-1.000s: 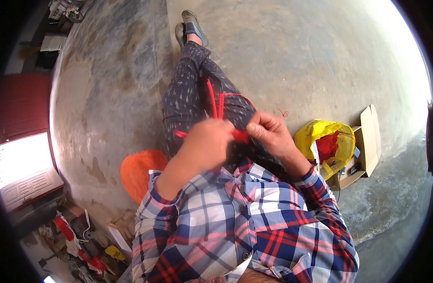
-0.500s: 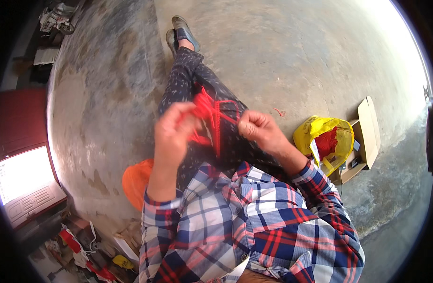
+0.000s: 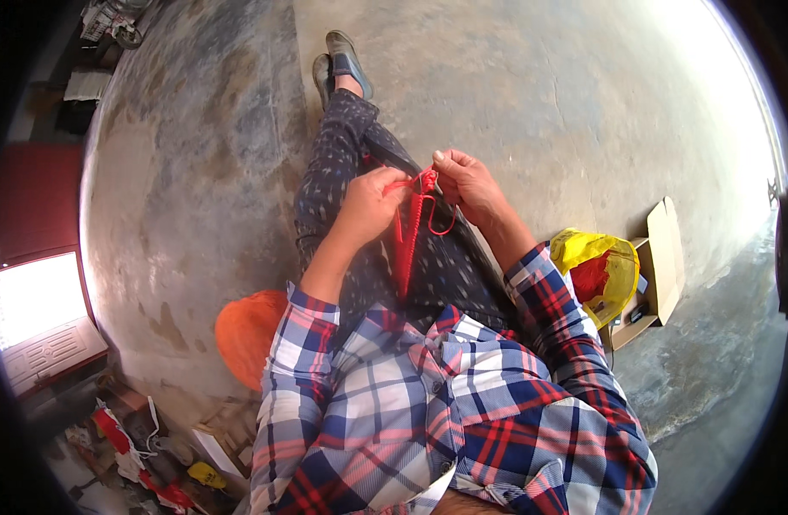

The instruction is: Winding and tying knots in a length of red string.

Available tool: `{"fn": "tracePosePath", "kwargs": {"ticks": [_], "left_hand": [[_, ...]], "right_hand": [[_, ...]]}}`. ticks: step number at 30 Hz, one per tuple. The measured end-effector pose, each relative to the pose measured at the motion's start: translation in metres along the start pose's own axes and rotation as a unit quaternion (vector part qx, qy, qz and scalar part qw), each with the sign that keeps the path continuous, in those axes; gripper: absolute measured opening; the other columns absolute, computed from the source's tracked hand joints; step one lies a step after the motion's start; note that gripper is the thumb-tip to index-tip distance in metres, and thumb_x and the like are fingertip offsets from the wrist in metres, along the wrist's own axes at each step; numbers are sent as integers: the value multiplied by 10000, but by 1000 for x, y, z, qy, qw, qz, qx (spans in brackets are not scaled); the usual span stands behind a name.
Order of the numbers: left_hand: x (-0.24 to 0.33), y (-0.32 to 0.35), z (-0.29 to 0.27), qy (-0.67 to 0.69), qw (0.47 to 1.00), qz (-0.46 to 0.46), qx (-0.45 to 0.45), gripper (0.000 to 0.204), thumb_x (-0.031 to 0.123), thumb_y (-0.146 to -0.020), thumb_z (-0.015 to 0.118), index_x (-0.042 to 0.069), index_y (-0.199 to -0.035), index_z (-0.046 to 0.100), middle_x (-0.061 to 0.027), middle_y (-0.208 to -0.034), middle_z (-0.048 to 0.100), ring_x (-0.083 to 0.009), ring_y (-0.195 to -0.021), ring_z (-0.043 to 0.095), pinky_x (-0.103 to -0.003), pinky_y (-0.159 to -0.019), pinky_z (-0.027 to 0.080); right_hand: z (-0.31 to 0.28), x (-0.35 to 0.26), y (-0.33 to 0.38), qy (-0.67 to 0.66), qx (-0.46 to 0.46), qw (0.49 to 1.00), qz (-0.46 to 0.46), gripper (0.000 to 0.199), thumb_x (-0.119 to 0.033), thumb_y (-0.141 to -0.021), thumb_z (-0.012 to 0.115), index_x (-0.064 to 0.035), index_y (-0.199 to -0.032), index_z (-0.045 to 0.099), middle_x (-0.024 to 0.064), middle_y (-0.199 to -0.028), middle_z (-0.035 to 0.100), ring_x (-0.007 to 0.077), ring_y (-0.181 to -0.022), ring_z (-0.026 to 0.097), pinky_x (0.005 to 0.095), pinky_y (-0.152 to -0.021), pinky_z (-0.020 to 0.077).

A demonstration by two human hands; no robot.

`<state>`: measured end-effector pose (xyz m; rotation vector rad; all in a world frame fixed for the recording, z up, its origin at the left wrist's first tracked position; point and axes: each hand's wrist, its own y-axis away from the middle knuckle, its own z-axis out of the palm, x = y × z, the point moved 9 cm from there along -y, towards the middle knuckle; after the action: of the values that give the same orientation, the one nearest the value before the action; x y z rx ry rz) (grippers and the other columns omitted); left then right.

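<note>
A red knotted cord (image 3: 428,180) is stretched between my two hands above my lap, its knotted top bunched close to the right fingertips. My left hand (image 3: 372,204) pinches a strand on the left side of the knot. Thumb and fingers of my right hand (image 3: 469,187) are closed on the cord at the knot's upper right. Below the knot hangs a long braided red length (image 3: 408,245), reaching toward my thighs. A loose loop of the same cord dangles under the right hand.
On the floor at right, a yellow bag (image 3: 618,287) holds red cord (image 3: 589,276), beside an open cardboard box (image 3: 666,257) with small dark items. Something orange (image 3: 252,339) sits by my left hip. Assorted clutter (image 3: 145,455) lies at lower left, below a reddish-brown door (image 3: 38,206).
My hands have come closer together and moved up and to the right. The cord, blurred and bunched earlier, now hangs from a knot between them.
</note>
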<state>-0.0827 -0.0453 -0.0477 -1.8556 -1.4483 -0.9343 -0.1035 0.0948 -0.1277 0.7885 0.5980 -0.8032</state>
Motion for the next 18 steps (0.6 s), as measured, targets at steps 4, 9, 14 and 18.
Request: {"fn": "tracePosePath", "kwargs": {"ticks": [4,9,14,18], "left_hand": [[-36,13,17,164,982,-91,-17,111,49,-891,604,-7,-982,633,26,-852,597,-45,-776,525,-209,-671,443],[-29,13,16,144,987,-68,11,115,19,-889,575,-24,-988,617,10,-883,602,-60,-809,536,-227,-718,455],[-6,8,9,125,990,-69,11,135,-3,-862,560,-39,-982,611,-65,-878,617,-129,-814,579,-262,-738,465],[19,17,-7,-34,986,89,133,183,-11,-809,583,-40,-988,613,-126,-961,605,-193,-857,592,-300,-755,468]], "right_hand": [[-19,-17,24,28,200,975,-95,154,-204,-928,598,-61,-984,599,-16,-832,561,87,-753,504,216,-692,392],[-13,-22,48,139,120,975,-129,284,-154,-883,649,-19,-1130,605,34,-1045,610,117,-1004,550,251,-886,406],[27,-13,32,161,27,982,-91,299,-135,-885,658,10,-1143,617,38,-982,638,127,-905,587,260,-834,445],[12,-36,36,182,90,968,-146,251,-158,-915,628,25,-1086,636,69,-1013,643,126,-918,588,270,-848,448]]}}
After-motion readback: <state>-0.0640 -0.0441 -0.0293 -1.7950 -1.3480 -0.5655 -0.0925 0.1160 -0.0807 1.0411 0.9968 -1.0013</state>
